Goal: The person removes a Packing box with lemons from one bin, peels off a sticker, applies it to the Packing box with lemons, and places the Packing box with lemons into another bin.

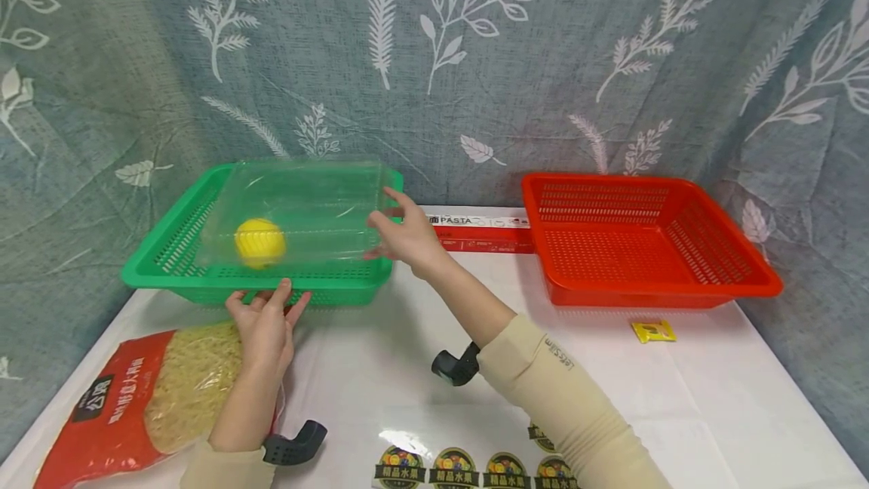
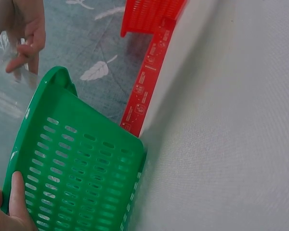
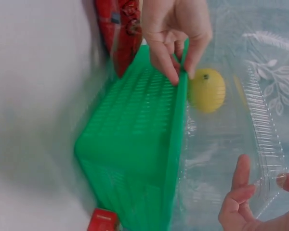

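My left hand (image 1: pixel 263 327) pinches the front rim of a green plastic basket (image 1: pixel 156 279), thumb and fingers on either side of it. Over that basket, a clear plastic box (image 1: pixel 319 206) is tilted; my right hand (image 1: pixel 413 240) holds it at its right end. Thumb and fingers spread across that end in the right wrist view. A yellow, roundish fruit (image 1: pixel 260 243) shows through the clear plastic, with a dark stem spot in the right wrist view. Whether it lies inside the box or behind it, I cannot tell.
A red basket (image 1: pixel 652 294) stands at the right, with a small yellow packet (image 1: pixel 654 331) before it. Behind lies a red-and-white pasta box (image 1: pixel 482 236). A pasta bag (image 1: pixel 122 406) is at left; round fruit stickers (image 1: pixel 453 468) lie in front.
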`<state>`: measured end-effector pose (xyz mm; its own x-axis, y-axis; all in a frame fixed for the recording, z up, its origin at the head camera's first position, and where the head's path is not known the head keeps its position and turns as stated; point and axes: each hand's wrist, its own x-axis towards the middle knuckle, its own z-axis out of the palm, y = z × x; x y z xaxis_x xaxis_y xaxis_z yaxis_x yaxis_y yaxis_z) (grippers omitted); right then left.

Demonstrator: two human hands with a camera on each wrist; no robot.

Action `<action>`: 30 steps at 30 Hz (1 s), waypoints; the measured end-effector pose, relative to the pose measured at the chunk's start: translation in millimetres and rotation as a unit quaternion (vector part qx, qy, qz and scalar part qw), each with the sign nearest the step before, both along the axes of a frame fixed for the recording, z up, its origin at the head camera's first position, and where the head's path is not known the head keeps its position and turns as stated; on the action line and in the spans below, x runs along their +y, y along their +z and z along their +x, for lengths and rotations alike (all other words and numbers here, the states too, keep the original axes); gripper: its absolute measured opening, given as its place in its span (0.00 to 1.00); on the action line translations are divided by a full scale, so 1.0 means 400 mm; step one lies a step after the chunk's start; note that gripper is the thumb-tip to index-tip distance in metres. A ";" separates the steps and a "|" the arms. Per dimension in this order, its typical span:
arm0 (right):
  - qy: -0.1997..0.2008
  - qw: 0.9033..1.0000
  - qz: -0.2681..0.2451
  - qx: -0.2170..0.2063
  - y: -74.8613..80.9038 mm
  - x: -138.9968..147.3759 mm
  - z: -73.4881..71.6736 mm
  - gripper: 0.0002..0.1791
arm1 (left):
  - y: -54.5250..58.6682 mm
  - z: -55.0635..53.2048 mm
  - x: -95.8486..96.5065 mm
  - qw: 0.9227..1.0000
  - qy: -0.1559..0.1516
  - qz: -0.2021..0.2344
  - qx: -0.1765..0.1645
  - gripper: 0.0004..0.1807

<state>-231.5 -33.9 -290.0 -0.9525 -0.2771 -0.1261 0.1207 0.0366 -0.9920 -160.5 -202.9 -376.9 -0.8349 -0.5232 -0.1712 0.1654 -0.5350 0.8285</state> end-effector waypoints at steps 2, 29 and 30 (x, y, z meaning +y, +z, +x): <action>0.006 1.000 -0.007 0.004 0.005 0.010 0.006 0.31 | -0.002 0.000 0.000 1.000 0.001 0.002 0.001 0.25; -0.026 0.996 0.061 0.061 0.014 0.170 0.066 0.29 | -0.017 0.011 -0.002 1.000 -0.004 -0.003 0.027 0.22; -0.028 0.996 0.065 0.061 0.012 0.177 0.068 0.29 | -0.017 0.011 -0.001 1.000 -0.004 -0.003 0.027 0.22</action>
